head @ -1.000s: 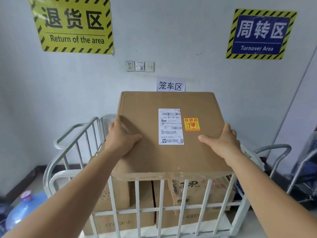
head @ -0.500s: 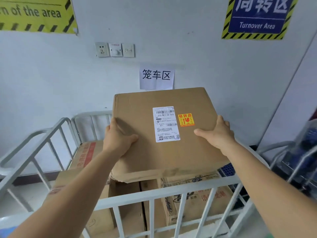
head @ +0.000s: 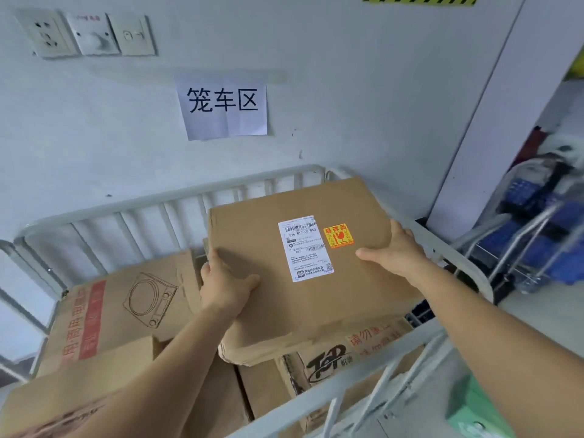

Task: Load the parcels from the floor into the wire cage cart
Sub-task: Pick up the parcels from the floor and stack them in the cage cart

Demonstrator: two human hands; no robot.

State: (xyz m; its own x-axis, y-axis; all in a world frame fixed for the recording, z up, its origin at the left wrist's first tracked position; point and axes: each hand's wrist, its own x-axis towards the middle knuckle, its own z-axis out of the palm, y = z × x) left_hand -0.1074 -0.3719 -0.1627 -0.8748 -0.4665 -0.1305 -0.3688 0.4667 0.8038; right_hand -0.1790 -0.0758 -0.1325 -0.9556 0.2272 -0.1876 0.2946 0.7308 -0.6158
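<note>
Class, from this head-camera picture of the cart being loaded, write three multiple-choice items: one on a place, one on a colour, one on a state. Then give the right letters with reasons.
1. Where is the held parcel?
A. on the floor
B. over the boxes inside the cart
C. on a shelf

2. What colour is the small sticker beside the white label?
A. orange-yellow
B. green
C. blue

3. How is the parcel held?
A. by one hand
B. by no hand
C. by both hands at its sides

Answers:
1 B: it sits within the cart's rails, above the printed box.
2 A: the sticker is orange-yellow with red print.
3 C: the left hand and right hand grip opposite sides.
</note>
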